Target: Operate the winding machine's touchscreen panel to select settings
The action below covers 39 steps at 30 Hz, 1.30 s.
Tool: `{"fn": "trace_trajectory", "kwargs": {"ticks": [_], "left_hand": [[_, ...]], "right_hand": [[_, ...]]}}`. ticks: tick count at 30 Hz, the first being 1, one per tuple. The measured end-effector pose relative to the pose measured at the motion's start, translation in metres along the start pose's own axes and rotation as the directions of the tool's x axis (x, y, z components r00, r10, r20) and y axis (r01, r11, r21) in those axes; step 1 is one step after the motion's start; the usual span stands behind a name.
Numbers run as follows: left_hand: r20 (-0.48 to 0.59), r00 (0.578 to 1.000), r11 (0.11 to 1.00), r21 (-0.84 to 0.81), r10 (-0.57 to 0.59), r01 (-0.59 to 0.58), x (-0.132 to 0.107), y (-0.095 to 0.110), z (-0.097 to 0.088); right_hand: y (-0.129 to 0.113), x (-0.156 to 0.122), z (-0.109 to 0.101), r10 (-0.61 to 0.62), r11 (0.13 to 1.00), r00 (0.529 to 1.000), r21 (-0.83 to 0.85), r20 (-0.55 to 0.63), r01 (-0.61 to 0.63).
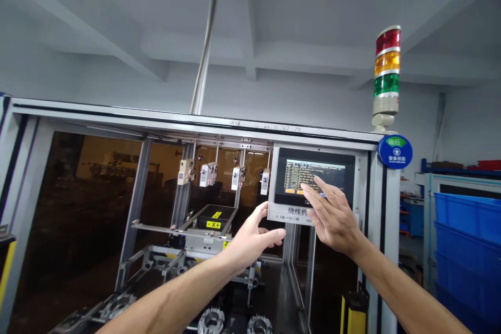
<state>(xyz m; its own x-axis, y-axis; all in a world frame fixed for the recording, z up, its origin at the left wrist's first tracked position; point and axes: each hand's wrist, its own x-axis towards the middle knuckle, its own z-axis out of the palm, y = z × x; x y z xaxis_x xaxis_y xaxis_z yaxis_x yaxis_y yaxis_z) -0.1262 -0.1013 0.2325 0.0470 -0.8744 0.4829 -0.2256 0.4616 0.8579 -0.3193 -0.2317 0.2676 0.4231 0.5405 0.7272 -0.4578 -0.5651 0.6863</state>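
Observation:
A touchscreen panel (315,167) with rows of yellow text is mounted at the upper right of a framed machine. My right hand (332,214) is over the lower right part of the screen, fingers stretched out and holding nothing. Its fingertips are at the glass, but whether they touch it I cannot tell. Beside the panel's lower left corner is my left hand (256,240), thumb apart from the fingers and its index fingertip close to the corner. A white label plate (289,213) with printed characters lies under the screen, partly covered by my right hand.
Several white wire-guide blocks (209,175) hang inside the machine, above a black block with a yellow label (213,225). Metal ring fixtures (211,321) sit lower down. A signal tower (386,70) stands on the frame (156,120). Blue bins (467,250) are stacked at the right.

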Motion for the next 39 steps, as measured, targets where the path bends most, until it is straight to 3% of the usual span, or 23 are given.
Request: {"fn": "trace_trajectory", "kwargs": {"ticks": [11, 32, 36, 39], "left_hand": [[-0.005, 1.0, 1.0, -0.01, 0.007, -0.007, 0.003, -0.002, -0.001], [0.005, 1.0, 1.0, -0.017, 0.007, -0.007, 0.001, -0.002, 0.0], [0.005, 1.0, 1.0, 0.019, 0.005, -0.005, 0.0, -0.001, -0.003], [0.029, 1.0, 0.999, 0.036, 0.004, -0.005, -0.002, 0.0, -0.005]], "right_hand": [[-0.002, 0.003, 0.007, -0.038, 0.999, 0.998, -0.005, 0.058, 0.039], [-0.003, 0.007, 0.01, -0.006, 1.0, 0.997, 0.024, 0.076, 0.004], [0.005, 0.005, -0.008, 0.023, 0.999, 1.0, 0.048, -0.016, -0.023], [0.019, -0.007, -0.024, 0.093, 0.993, 0.986, -0.055, -0.135, -0.101]]}}
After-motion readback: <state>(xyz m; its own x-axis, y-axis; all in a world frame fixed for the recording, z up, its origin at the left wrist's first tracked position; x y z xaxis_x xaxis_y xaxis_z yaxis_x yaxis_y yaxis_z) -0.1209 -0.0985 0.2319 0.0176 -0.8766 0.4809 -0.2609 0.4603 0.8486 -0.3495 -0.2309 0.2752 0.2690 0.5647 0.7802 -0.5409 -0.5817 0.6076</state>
